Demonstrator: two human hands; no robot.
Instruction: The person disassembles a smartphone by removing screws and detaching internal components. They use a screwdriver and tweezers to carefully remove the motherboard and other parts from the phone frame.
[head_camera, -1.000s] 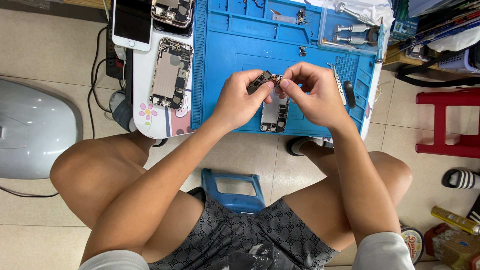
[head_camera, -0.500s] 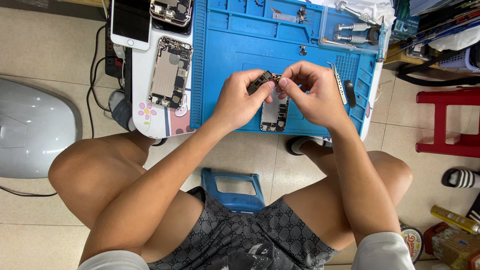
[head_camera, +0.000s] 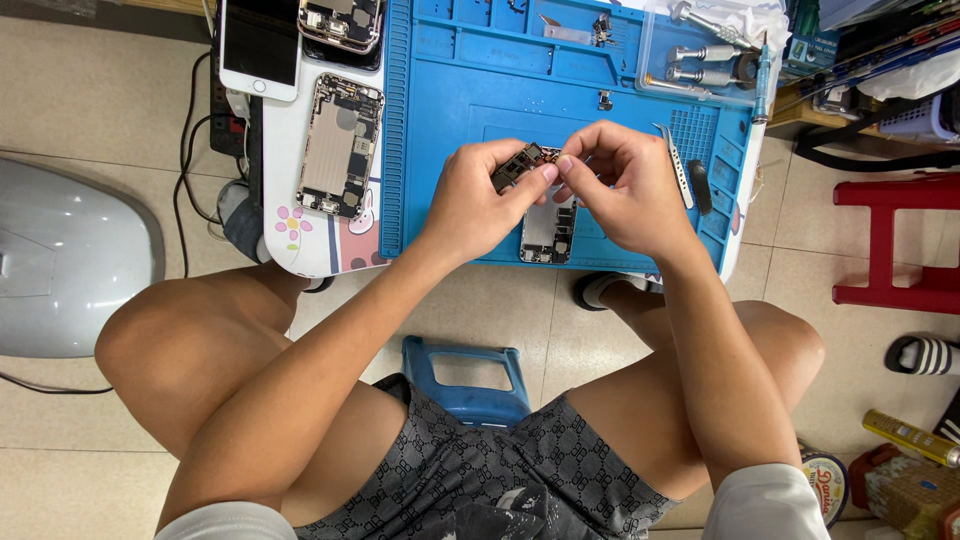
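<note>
Blue silicone repair mat (head_camera: 470, 90) covers most of the low white table (head_camera: 285, 215); left of the mat lie an opened silver phone housing (head_camera: 340, 146) and a white-fronted phone (head_camera: 260, 40), at the mat's right edge steel tweezers (head_camera: 676, 163), and on its near edge another stripped phone body (head_camera: 548, 230). Above that body, left hand (head_camera: 478, 200) and right hand (head_camera: 625, 185) meet, fingertips of both pinched shut on a small dark circuit board (head_camera: 520, 165) held just off the mat's centre.
</note>
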